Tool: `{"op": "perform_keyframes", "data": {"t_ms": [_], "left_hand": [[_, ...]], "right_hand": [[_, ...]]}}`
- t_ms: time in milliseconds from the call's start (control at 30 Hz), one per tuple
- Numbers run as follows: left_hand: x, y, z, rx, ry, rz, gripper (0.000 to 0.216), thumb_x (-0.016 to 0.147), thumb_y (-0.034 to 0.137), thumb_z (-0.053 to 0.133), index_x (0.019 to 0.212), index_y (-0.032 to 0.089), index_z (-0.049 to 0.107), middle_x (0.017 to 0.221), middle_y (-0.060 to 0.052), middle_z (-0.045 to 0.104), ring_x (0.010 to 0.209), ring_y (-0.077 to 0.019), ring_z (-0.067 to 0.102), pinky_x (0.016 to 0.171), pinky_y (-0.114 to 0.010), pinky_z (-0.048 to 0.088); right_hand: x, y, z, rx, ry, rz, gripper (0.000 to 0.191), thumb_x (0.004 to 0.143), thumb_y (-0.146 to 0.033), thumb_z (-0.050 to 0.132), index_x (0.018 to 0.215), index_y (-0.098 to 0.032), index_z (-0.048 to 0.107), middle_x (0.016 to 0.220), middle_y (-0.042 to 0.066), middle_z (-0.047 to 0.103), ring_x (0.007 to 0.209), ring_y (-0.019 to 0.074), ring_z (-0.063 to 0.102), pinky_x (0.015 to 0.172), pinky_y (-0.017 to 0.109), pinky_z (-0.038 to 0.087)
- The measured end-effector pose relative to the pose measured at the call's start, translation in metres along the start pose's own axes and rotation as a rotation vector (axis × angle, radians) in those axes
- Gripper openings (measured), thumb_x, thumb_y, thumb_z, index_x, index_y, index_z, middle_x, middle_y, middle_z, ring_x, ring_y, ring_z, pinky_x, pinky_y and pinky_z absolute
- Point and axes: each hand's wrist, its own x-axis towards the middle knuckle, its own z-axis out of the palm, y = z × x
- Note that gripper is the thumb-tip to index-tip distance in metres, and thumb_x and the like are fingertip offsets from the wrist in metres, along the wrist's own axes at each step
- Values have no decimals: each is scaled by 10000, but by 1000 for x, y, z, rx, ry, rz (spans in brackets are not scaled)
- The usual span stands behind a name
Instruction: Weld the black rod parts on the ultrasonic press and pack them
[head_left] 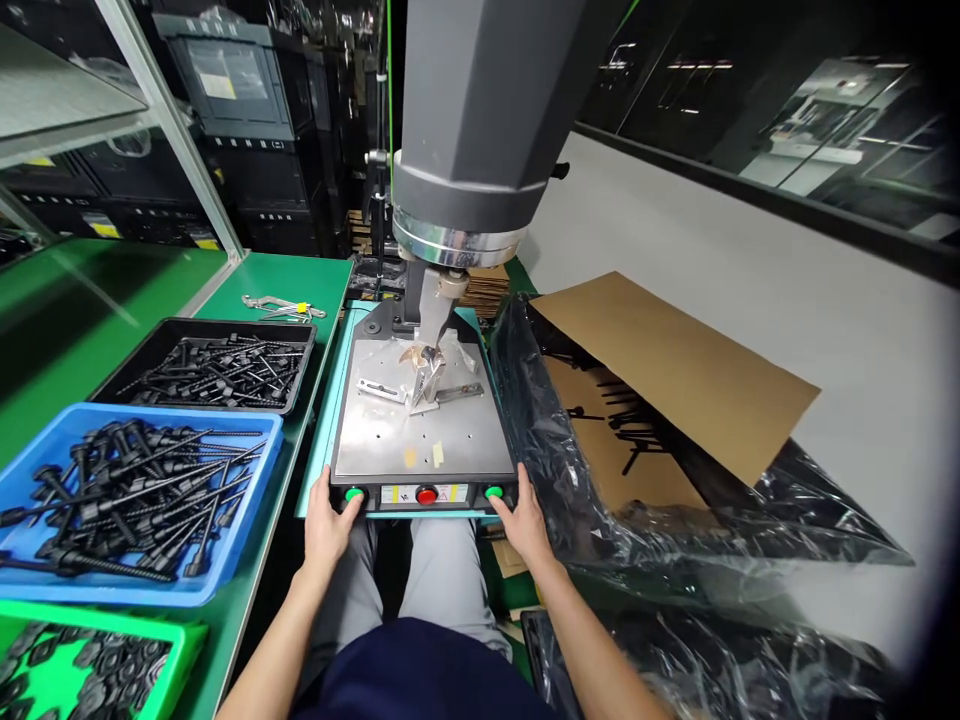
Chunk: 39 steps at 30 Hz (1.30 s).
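My left hand point(328, 522) rests at the front left corner of a press machine's base, fingers along its side and the thumb on a green button point(354, 494). At the opposite corner, my right hand point(526, 518) lies the same way, its thumb at a second green button point(493, 492). Both hands have thumb and fingers apart and hold nothing. Between them sits a red button point(427, 495). On the metal plate point(390, 440) stands a small fixture point(424, 388) wrapped in clear film, with a small dark part in its top. The machine's tool tip point(436, 315) comes down onto it.
To the left, a blue tray point(276, 440) holds long black threaded parts. A black tray point(306, 375) of similar parts and a green bin point(184, 650) of dark round pieces flank it. Wrenches point(281, 307) lie behind. At right, a plastic-lined box point(540, 440) contains black parts under cardboard point(675, 370).
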Motion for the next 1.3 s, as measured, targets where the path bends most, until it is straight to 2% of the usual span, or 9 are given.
{"op": "perform_keyframes", "data": {"t_ms": [200,333,567,867,933,1000,1100,1200,1300], "left_hand": [[14,-3,-2,-49,-28,-29,762,776,562,663,1421,214,455,1390,-128,528,1286,-321,520,1050,-465,462],[13,-6,-2,-59,-29,-14,760,789,571,645,1430,218,440,1377,-124,524,1285,-319,516,1061,-480,452],[14,-7,-5,-79,-94,1,802,775,571,663,1458,240,402,1409,-121,487,1303,-318,504,1060,-485,461],[13,-7,-3,-51,-83,-1,815,781,574,656,1464,210,401,1405,-137,495,1287,-325,519,1055,-497,469],[13,-3,-4,-29,-31,20,776,792,560,653,1442,198,432,1367,-148,524,1268,-335,531,1046,-512,473],[14,7,-5,-4,78,95,718,813,527,650,1414,182,461,1344,-164,536,1273,-346,521,1056,-531,458],[22,37,-6,-16,219,305,598,853,435,650,1377,193,491,1350,-166,529,1280,-329,511,1076,-534,436],[38,75,-3,-89,235,467,519,863,359,664,1339,213,517,1340,-153,536,1255,-299,531,1061,-507,453],[62,110,7,-133,222,560,520,852,342,684,1325,207,517,1338,-155,536,1257,-289,526,1057,-486,456]], "right_hand": [[4,9,7,92,18,40,808,818,-511,591,1514,-189,334,1494,149,449,1351,331,453,1079,501,419],[3,7,9,108,54,38,797,829,-494,579,1516,-178,328,1514,152,423,1380,320,423,1118,496,378],[2,6,7,121,-4,36,849,830,-540,574,1538,-179,276,1551,164,359,1435,317,342,1141,506,350],[2,6,8,156,-24,74,890,823,-585,577,1553,-200,243,1584,148,302,1460,313,294,1164,519,313],[2,7,9,168,-22,78,887,820,-586,588,1552,-217,251,1585,137,304,1461,313,291,1161,519,318],[2,9,10,183,-13,78,889,811,-582,606,1548,-220,265,1582,138,311,1458,317,297,1154,524,327],[3,10,9,200,4,70,878,788,-573,636,1524,-213,321,1549,150,370,1429,322,355,1132,523,362],[8,2,2,189,58,69,789,762,-579,652,1427,-197,472,1418,163,520,1308,334,506,1051,512,459],[16,-25,-8,176,221,21,597,810,-566,605,1254,-167,616,1265,175,600,1130,314,617,959,487,528]]}}
